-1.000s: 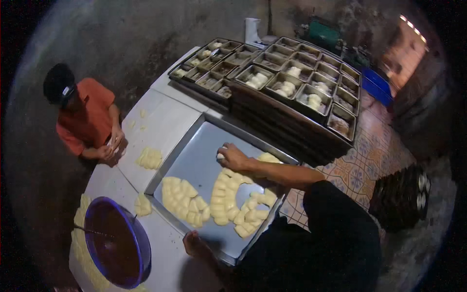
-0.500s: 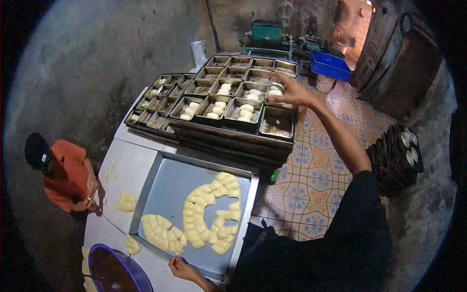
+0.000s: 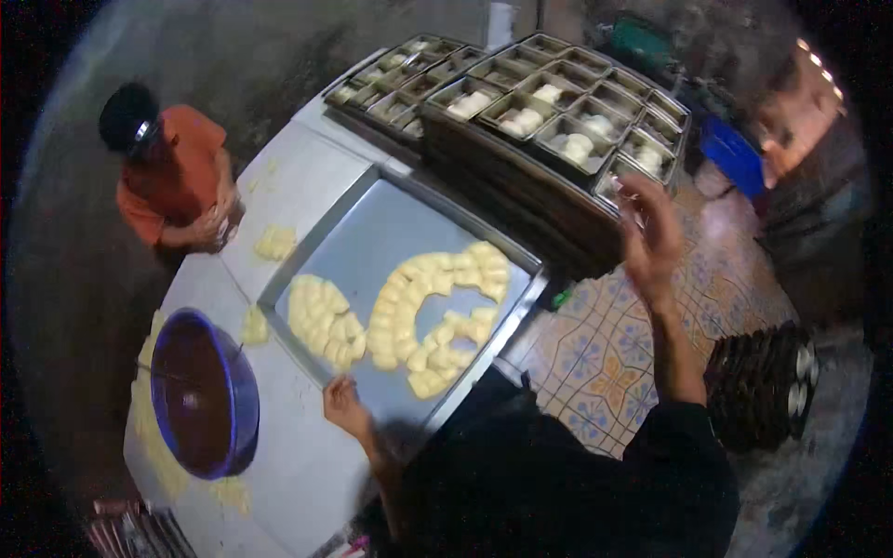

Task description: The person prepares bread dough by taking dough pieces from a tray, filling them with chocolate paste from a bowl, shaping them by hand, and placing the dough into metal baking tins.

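Note:
My right hand (image 3: 653, 232) is raised at the near right corner of the baking pans, its fingers apart and slightly smeared by motion, with nothing visible in it. Below it and to the left, a large metal tray (image 3: 363, 219) lies on the table, holding pale dough pieces (image 3: 405, 316) in a curved band and a separate cluster (image 3: 321, 321). At the tray's near left edge, my left hand (image 3: 346, 409) has its fingers curled together; what they may hold is hidden. Several rectangular loaf pans (image 3: 558, 130) stand in a raised block, some with white dough balls (image 3: 577, 146) inside.
A purple basin (image 3: 244, 400) with dark contents stands on the white table (image 3: 279, 437) at left. Across the table is a person in an orange shirt (image 3: 191, 172). Smaller dough pieces (image 3: 276, 242) lie beside the tray. Dark stacked pans (image 3: 758, 386) and a blue crate (image 3: 732, 153) are at right.
The view has turned, bringing more of the basin and table into sight. My right hand has drawn back from over the pans to their near right corner. My left hand stays by the tray's edge.

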Demonstrator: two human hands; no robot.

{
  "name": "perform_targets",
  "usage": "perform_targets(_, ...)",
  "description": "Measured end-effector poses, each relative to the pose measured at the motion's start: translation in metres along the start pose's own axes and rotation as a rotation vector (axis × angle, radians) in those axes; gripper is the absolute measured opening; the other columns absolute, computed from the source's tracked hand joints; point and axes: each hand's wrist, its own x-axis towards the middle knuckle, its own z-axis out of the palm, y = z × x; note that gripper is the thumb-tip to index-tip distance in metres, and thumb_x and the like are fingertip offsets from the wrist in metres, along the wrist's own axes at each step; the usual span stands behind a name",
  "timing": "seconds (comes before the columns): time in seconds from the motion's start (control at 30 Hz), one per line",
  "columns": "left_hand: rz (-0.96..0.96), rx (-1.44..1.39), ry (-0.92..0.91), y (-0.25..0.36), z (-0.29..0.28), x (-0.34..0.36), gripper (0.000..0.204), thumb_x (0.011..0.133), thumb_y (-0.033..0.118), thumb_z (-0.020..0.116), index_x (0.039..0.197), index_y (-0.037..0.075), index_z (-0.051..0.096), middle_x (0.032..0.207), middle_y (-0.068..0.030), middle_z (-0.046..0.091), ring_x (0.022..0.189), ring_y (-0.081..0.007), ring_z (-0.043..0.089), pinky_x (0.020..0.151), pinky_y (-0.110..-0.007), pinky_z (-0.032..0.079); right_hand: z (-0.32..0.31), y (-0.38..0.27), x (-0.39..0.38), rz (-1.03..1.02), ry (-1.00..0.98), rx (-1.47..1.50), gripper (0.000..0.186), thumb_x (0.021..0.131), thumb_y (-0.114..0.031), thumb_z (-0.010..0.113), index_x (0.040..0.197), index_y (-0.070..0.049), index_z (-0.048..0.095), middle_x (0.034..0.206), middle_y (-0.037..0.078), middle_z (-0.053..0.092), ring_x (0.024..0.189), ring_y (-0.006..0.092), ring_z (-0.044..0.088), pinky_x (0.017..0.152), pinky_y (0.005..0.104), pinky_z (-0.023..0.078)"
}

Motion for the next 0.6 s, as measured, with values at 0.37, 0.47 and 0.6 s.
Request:
perform_targets(0.37, -0.045, 0.084, -0.338, 0.039, 0.020, -0.037, 0.013, 0.089, -0.001, 0.055, 0.101, -0.005, 0.059, 0.092, -0.0093, 0.064, 0.090, -0.0152, 0.060, 0.082, -0.027, 0.046, 0.195, 0.024, -0.147, -0.110, -1.332, -0.061, 0.023, 0.073, -0.011, 0.062, 0.094, -0.001, 0.060, 0.097, 0.020, 0.062, 0.095, 0.0357, 0.059, 0.079, 0.0394, 0.048)
perform_targets(0.47, -0.108, 0.019, -0.241, 0.031, -0.004, -0.037, 0.015, 0.089, 0.004, 0.057, 0.102, -0.004, 0.061, 0.093, -0.0082, 0.066, 0.088, -0.0136, 0.061, 0.080, -0.026, 0.047, 0.199, -0.023, -0.102, 0.231, -1.186, 0.271, 0.024, 0.072, -0.006, 0.070, 0.094, 0.000, 0.063, 0.095, 0.013, 0.061, 0.085, 0.0276, 0.061, 0.074, 0.0345, 0.051)
perform_targets(0.6, -0.116, -0.151, -0.285, 0.058, 0.005, -0.020, 0.021, 0.091, 0.004, 0.055, 0.109, -0.006, 0.056, 0.098, -0.0121, 0.064, 0.094, -0.0185, 0.061, 0.086, -0.030, 0.047, 0.202, -0.064, -0.075, 0.237, -0.973, 0.767, 0.020, 0.078, 0.000, 0.070, 0.098, 0.001, 0.063, 0.114, 0.009, 0.044, 0.092, 0.0172, 0.058, 0.071, 0.0274, 0.055)
